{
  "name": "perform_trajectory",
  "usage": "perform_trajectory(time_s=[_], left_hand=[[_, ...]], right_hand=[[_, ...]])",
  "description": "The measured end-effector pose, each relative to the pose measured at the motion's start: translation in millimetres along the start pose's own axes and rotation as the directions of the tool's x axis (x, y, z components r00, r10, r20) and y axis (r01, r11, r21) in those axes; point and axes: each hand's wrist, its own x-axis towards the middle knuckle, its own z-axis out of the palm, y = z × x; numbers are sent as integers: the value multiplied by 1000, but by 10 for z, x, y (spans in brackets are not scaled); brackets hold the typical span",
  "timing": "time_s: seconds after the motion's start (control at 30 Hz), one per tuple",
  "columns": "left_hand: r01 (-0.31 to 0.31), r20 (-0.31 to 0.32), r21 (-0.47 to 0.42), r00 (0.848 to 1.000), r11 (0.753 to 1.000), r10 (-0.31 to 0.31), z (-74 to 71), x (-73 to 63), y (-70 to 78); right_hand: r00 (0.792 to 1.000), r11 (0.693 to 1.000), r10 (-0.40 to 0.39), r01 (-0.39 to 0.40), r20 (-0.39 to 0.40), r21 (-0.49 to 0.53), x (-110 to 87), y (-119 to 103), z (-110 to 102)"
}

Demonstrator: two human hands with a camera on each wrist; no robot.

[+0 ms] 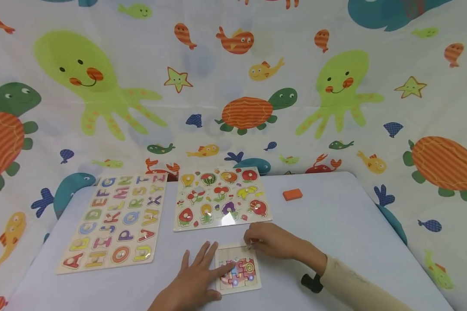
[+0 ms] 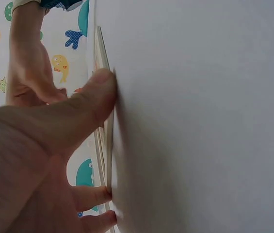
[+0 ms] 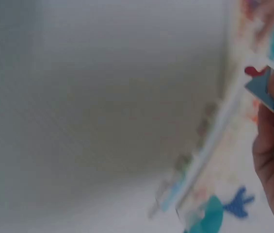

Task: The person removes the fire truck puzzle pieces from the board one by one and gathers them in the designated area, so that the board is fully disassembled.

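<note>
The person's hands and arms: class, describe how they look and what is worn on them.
The left hand and right hand are bare. On the right side is a long beige sleeve, with a small black device, probably the wrist camera, beside its cuff. No sleeve shows on the left.

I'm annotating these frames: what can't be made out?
Puzzle piece: partly covered by right hand, right wrist view.
Jigsaw puzzle: left part beneath left hand, head view.
Right sleeve: cut off by bottom edge, head view.
Fruit puzzle: a patch lost in glare, head view.
</note>
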Motion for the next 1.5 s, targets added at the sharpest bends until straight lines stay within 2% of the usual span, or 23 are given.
perform_trajectory(time_s=[0.07,0.17,0.23,0.33,0.47,0.77,0.97,1.07,1.13,1.23,1.33,1.4,1.5], left_hand=[[-3,-8,-5,1000,1000,3,12,-2,0],[-6,-11,-13,1000,1000,6,17,-14,-3],[-1,-13,-18,1000,1000,1,13,-26,-12],[7,-16,-24,1000,1000,-7,3,-55,-36],[7,-27,-26,1000,1000,-8,7,-85,-63],[-9,-42,-18,999,1000,9,28,-105,-75],[-6,-39,-17,999,1000,5,10,-100,-77],[-9,-51,-21,999,1000,8,6,-98,-71],[-13,-51,-21,999,1000,12,4,-94,-61],[-17,-41,-20,999,1000,16,3,-77,-40],[-11,-27,-17,1000,1000,11,3,-54,-21],[-7,-17,-12,1000,1000,7,5,-38,-14],[-12,-11,1,1000,1000,12,11,-16,-16]], right_hand=[[998,992,47,-41,-45,116,-104,120,-160],[986,971,141,-121,-86,204,-279,364,-388],[981,957,182,-160,-71,244,-360,522,-469],[979,941,203,-199,14,272,-405,675,-473],[975,944,214,-224,66,243,-381,754,-387],[961,954,272,-275,40,118,-345,713,-317],[944,943,331,-330,-1,-36,-331,635,-285],[927,921,374,-375,-33,-108,-297,516,-263],[930,920,364,-369,-58,-129,-271,393,-227],[959,954,277,-282,-59,-100,-197,139,-132],[986,985,166,-165,9,-45,-74,-119,4],[990,993,122,-122,69,-11,20,-255,107],[987,995,98,-98,130,-13,129,-377,246]])
